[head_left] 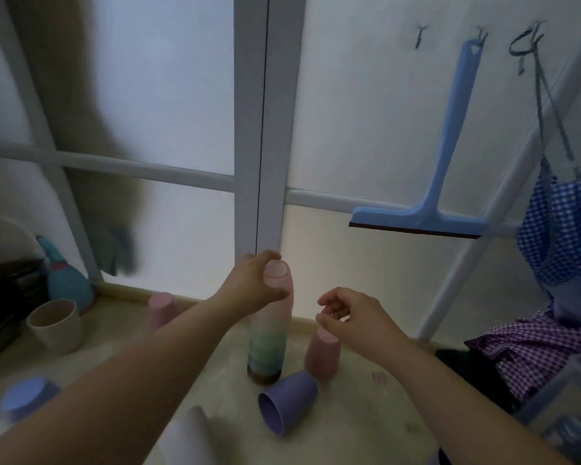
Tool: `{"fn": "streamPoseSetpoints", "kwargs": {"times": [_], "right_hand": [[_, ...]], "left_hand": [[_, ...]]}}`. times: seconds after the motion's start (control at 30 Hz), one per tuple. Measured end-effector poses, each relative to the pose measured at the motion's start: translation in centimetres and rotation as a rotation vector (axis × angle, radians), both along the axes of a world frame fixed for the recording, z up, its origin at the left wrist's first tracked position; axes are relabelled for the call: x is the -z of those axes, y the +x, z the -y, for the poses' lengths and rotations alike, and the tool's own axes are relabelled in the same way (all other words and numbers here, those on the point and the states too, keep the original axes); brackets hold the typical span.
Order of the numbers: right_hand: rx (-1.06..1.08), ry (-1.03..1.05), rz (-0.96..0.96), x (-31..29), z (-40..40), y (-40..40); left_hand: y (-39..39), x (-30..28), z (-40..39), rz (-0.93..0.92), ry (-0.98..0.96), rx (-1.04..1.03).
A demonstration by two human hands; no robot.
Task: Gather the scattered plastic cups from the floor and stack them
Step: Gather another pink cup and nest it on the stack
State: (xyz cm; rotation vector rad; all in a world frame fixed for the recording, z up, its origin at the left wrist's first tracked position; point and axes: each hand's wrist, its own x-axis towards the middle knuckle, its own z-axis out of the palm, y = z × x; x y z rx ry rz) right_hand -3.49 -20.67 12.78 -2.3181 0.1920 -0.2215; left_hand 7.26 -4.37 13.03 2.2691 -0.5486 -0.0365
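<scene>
Fingers of my left hand [255, 283] pinch the stack [270, 325] top at frame centre, steadying it; my right hand [351, 318], loosely curled, hovers empty over the pink cup [322, 355].

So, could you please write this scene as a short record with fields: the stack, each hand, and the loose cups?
stack: tall upside-down stack of plastic cups, pink on top, green below, dark at the base, standing on the floor
left hand: gripping the stack's top
right hand: empty, fingers curled, above an upside-down pink cup
loose cups: purple cup on its side; second pink cup near the wall; beige cup upright
</scene>
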Motion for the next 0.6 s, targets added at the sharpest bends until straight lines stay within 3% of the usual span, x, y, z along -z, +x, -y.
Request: {"fn": "streamPoseSetpoints", "kwargs": {"times": [0.3, 0.43, 0.6], "right_hand": [[-0.185, 0.000, -0.189, 5.6, -3.2, 0.4], [-0.303, -0.081, -0.298, 8.1, -5.7, 1.1], [-0.397, -0.085, -0.428, 12.2, -9.8, 1.8]], "left_hand": [[-1.1, 3.1, -2.9, -0.152, -0.065, -0.117], [-2.9, 6.7, -7.7, -0.147, 0.055, -0.228], [-5.0, 10.6, -14.1, -0.276, 0.150, -0.329]]}}
